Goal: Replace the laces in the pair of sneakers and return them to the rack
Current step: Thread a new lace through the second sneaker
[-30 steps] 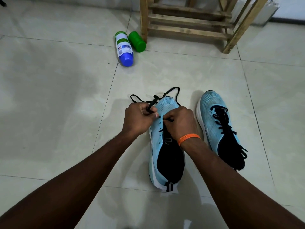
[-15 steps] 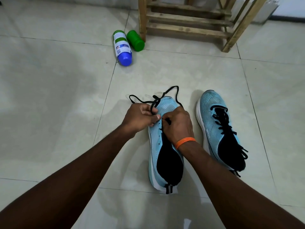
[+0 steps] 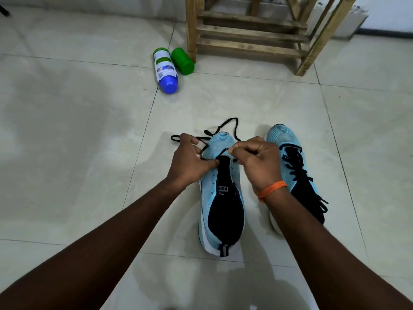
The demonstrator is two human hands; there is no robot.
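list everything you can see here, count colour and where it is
light blue knit sneaker with bare black tongue: 1, light blue and black, floor centre, under both hands
light blue knit sneaker laced in black: 1, light blue and black, right of the first
loose black shoelace: 1, black, looped past the centre sneaker's toe
white-labelled plastic bottle with blue end: 1, lying on the floor, upper centre
green cylindrical container: 1, green, lying beside that bottle, near a rack leg
wooden slatted rack: 1, light brown, top
pale tiled floor: 1, off-white, under everything
orange wristband: 1, orange, right wrist
left hand: 1, holds the lace
right hand: 1, pinches the lace
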